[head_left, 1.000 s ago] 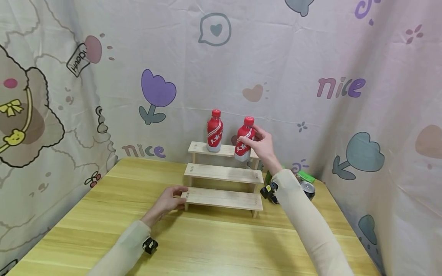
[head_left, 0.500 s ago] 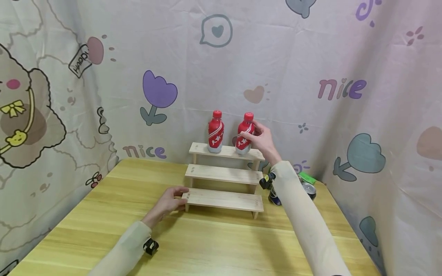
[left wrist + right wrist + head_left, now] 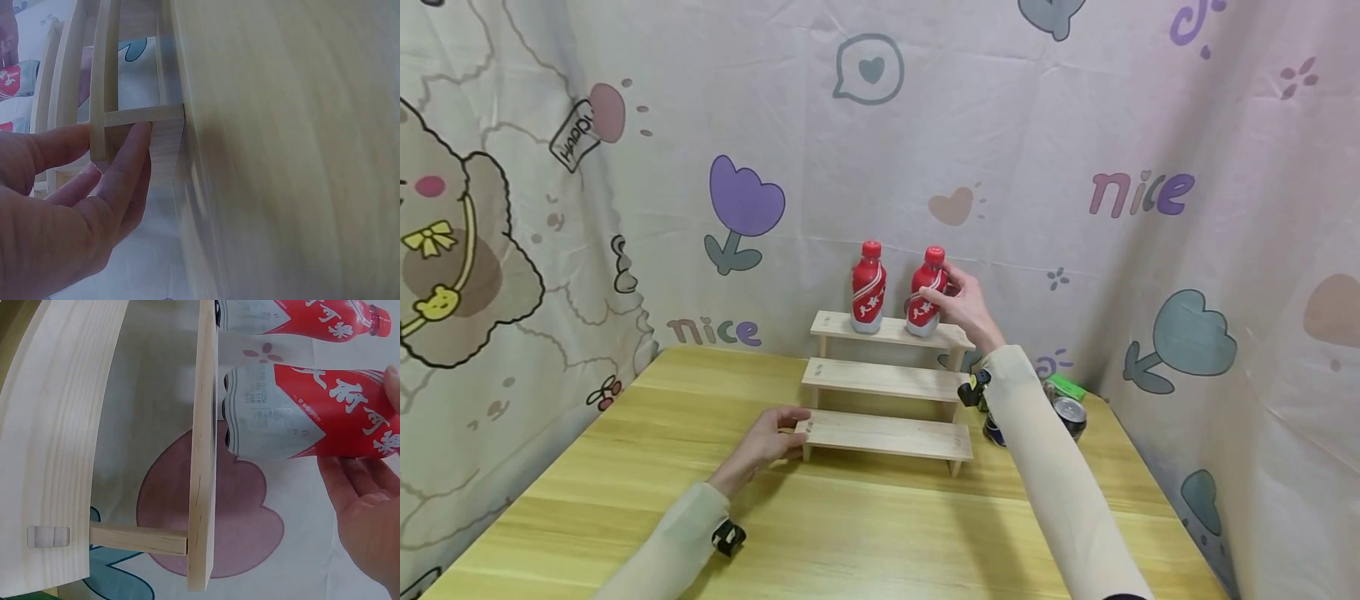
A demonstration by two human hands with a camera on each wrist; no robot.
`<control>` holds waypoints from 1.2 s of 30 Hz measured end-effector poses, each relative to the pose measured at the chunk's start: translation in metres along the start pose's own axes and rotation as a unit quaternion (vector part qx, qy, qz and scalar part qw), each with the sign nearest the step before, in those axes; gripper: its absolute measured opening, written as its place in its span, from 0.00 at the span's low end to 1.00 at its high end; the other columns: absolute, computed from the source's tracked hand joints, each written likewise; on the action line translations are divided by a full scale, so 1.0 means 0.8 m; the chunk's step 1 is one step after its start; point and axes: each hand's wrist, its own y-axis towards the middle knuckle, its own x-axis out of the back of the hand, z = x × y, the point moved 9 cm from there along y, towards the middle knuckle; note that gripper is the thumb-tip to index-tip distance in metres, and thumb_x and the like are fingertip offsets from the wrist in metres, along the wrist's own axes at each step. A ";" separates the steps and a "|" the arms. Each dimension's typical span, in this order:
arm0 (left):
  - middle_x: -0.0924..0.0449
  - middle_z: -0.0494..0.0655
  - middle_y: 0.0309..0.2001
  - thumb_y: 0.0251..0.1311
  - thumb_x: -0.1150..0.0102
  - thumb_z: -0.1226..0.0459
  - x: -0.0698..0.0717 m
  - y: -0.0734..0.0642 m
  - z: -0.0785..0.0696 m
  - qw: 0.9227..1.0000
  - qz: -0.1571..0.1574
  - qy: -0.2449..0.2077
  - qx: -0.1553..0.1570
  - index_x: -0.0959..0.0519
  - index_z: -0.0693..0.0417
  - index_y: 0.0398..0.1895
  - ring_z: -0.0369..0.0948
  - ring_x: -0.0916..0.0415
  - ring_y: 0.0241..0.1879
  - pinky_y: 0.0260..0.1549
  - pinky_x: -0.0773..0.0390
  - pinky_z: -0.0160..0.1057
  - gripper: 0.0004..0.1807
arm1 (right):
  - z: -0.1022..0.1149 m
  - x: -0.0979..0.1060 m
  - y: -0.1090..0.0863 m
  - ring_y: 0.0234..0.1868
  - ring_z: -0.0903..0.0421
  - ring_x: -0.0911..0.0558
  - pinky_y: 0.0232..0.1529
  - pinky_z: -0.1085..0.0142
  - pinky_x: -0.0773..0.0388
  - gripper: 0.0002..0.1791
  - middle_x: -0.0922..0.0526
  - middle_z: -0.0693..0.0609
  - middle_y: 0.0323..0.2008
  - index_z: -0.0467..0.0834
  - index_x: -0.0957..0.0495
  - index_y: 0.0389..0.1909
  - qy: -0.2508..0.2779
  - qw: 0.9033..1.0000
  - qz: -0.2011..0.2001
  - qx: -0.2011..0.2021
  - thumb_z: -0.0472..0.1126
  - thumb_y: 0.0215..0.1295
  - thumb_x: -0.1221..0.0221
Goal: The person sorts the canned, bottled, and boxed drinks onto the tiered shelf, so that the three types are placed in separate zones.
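Note:
My right hand (image 3: 968, 310) grips a red-and-white plastic drink bottle (image 3: 922, 310) by its upper body, thumb on one side and fingers on the other. The bottle is upright over the right half of the top step of a three-step wooden display stand (image 3: 887, 378). In the right wrist view a thin gap shows between its base and the top board (image 3: 203, 456). A matching bottle (image 3: 868, 293) stands on the left half of that step. My left hand (image 3: 763, 440) pinches the left end of the lowest step, thumb above and fingers below, as the left wrist view shows.
Behind my right forearm, several drink cans, one a dark can (image 3: 1070, 417), and a green item (image 3: 1064, 387) stand on the table's right side. A printed curtain (image 3: 1022, 150) hangs right behind the stand. The wooden table (image 3: 865, 533) extends in front.
My right hand has carried its bottle up, over the top step, then slightly left and down close to the board. The left hand keeps its hold on the stand.

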 end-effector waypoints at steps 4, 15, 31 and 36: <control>0.28 0.69 0.56 0.61 0.42 0.76 -0.001 -0.001 -0.001 1.000 -0.001 0.001 -0.006 0.28 0.68 0.61 0.47 0.20 0.43 0.43 0.14 0.50 0.23 | -0.001 -0.003 0.002 0.58 0.47 0.24 0.63 0.53 0.25 0.38 0.24 0.42 0.62 0.48 0.38 0.73 -0.003 1.000 0.007 0.005 0.39 0.63 0.35; 0.28 0.68 0.56 0.62 0.43 0.76 0.001 -0.001 0.000 1.000 0.001 -0.006 -0.002 0.27 0.66 0.61 0.47 0.21 0.43 0.43 0.14 0.47 0.23 | 0.002 -0.013 0.009 0.59 0.45 0.24 0.64 0.53 0.26 0.36 0.24 0.40 0.61 0.46 0.38 0.73 -0.015 0.999 0.034 0.010 0.38 0.65 0.37; 0.29 0.69 0.56 0.62 0.43 0.76 0.001 0.000 -0.003 1.000 0.001 0.004 -0.005 0.28 0.67 0.61 0.47 0.20 0.43 0.43 0.14 0.48 0.23 | 0.006 -0.015 0.008 0.63 0.43 0.26 0.66 0.50 0.28 0.34 0.25 0.39 0.62 0.44 0.37 0.72 -0.014 0.999 0.046 -0.003 0.39 0.66 0.38; 0.28 0.69 0.56 0.62 0.44 0.77 0.000 -0.001 0.001 1.000 -0.006 -0.004 0.002 0.27 0.67 0.61 0.46 0.20 0.43 0.43 0.14 0.48 0.22 | 0.000 -0.016 0.010 0.63 0.44 0.25 0.66 0.51 0.27 0.33 0.25 0.40 0.62 0.44 0.36 0.71 -0.014 0.999 0.041 0.003 0.38 0.66 0.39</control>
